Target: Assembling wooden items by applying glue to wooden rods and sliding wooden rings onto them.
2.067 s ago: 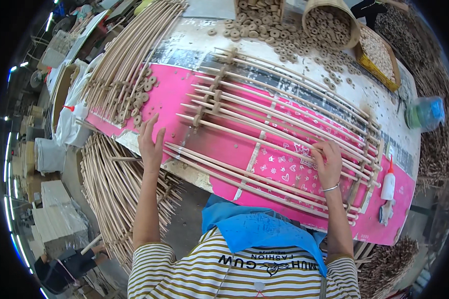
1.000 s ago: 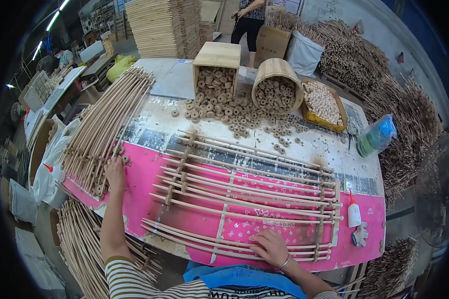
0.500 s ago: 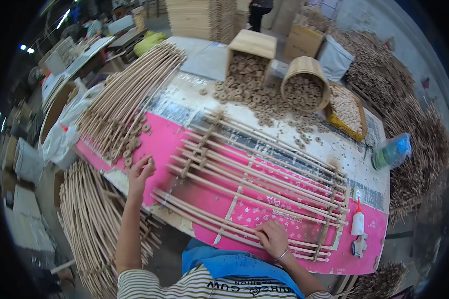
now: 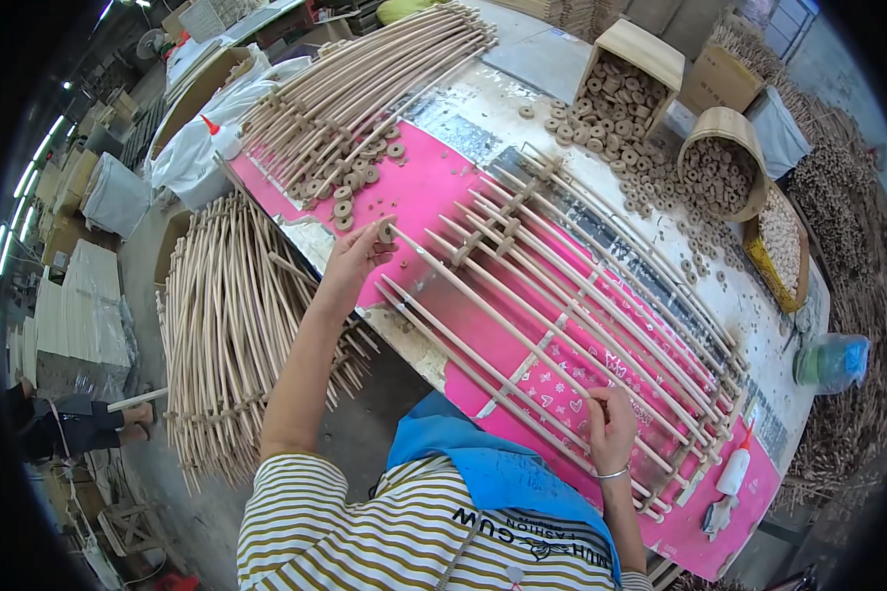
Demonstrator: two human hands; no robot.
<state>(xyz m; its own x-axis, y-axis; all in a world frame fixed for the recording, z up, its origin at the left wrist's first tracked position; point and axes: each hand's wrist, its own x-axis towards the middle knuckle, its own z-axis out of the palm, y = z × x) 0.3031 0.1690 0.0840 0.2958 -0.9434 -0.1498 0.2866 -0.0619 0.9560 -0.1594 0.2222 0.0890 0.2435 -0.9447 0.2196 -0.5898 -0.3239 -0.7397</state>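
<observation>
Left hand (image 4: 350,261) pinched on small round wooden ring (image 4: 385,232) at near-left rod end of pale wooden rod frame (image 4: 572,325), moved in from ring pile | right hand (image 4: 611,431) fingers curled, pressing frame's near rods, unmoved | frame flat on pink tabletop (image 4: 419,187) | ring being fitted, likely.

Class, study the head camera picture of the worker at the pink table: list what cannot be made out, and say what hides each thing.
1. Left hand: its fingers close on a small wooden ring at a rod's end; the ring is too small to make out.
2. Right hand: its fingertips cover the spot they press on the rod frame.
3. Rod bundle beside the table: its lower ends blur together.
4. Glue bottle: the nozzle is too small to make out.
</observation>
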